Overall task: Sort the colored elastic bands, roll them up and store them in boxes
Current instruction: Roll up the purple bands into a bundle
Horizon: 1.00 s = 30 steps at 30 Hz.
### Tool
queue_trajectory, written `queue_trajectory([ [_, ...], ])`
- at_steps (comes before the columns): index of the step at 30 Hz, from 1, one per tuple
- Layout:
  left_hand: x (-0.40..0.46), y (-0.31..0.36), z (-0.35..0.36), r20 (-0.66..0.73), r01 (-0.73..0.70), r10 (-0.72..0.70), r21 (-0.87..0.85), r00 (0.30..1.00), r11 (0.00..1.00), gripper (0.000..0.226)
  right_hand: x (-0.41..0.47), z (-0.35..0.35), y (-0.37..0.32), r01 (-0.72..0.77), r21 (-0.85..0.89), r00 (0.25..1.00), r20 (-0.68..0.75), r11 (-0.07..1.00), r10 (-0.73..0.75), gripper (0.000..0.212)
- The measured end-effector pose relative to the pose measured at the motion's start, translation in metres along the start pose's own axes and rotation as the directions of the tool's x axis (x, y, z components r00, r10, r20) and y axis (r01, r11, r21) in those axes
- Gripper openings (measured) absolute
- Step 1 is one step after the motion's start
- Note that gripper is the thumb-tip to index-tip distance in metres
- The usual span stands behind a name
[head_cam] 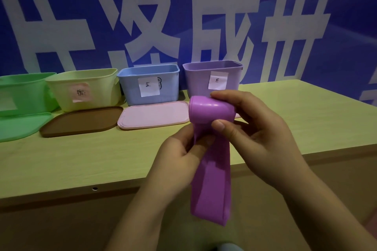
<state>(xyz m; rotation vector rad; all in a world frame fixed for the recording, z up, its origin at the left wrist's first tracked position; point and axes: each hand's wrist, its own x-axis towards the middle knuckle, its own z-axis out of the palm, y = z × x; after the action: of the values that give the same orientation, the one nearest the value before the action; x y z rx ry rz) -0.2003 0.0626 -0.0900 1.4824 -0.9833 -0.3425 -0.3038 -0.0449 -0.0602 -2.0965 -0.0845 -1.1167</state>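
Purple band (pixel 211 173) held up in air over table's front edge, top part rolled, long tail hanging down. Right hand (pixel 253 128) grips roll (thumb under, fingers over top). Left hand (pixel 179 153) pinches band just below roll. Purple box (pixel 212 79) right behind, at table's (pixel 81 159) back edge, with blue box (pixel 149 85), yellow box (pixel 85 89), green box (pixel 22 93) in row.

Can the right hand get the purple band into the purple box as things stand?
Probably yes. The right hand grips the rolled end of the purple band just in front of the purple box, which stands open with nothing between them; the unrolled tail hangs down.
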Motion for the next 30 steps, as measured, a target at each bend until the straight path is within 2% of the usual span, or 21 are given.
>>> queue_trajectory([
  [6,-0.001,-0.001,0.009,-0.075,0.022,-0.023,-0.011,0.997,1.0,0.019,0.0,-0.001,0.003,-0.001,0.01,1.0,-0.028,1.0,0.001,0.031],
  [12,-0.01,0.003,-0.001,0.042,0.076,-0.071,-0.127,0.997,0.989,0.009,-0.004,-0.011,0.014,-0.024,0.063,1.0,-0.015,0.998,0.025,0.031],
  [17,-0.015,0.011,-0.008,0.111,0.059,-0.035,-0.213,0.993,0.975,0.021,-0.007,-0.01,0.018,0.004,0.085,1.0,-0.021,0.996,-0.002,0.031],
  [20,-0.014,0.009,-0.01,0.093,0.057,-0.035,-0.241,0.995,0.969,0.023,-0.009,-0.004,0.02,0.068,-0.032,0.997,-0.022,0.997,-0.069,0.035],
  [22,-0.013,0.005,-0.008,0.068,0.053,-0.038,-0.23,0.997,0.972,0.021,-0.01,-0.002,0.021,0.081,-0.083,0.996,-0.022,0.993,-0.083,0.037],
  [26,-0.012,-0.001,-0.002,0.023,0.018,-0.015,-0.116,1.0,0.993,0.013,-0.012,-0.002,0.02,0.09,-0.079,0.996,-0.01,0.993,-0.091,0.033],
  [30,-0.012,0.007,0.005,0.01,-0.06,0.06,-0.036,0.998,0.998,0.005,-0.014,-0.005,0.016,0.097,-0.071,0.988,-0.111,0.993,-0.105,0.034],
])
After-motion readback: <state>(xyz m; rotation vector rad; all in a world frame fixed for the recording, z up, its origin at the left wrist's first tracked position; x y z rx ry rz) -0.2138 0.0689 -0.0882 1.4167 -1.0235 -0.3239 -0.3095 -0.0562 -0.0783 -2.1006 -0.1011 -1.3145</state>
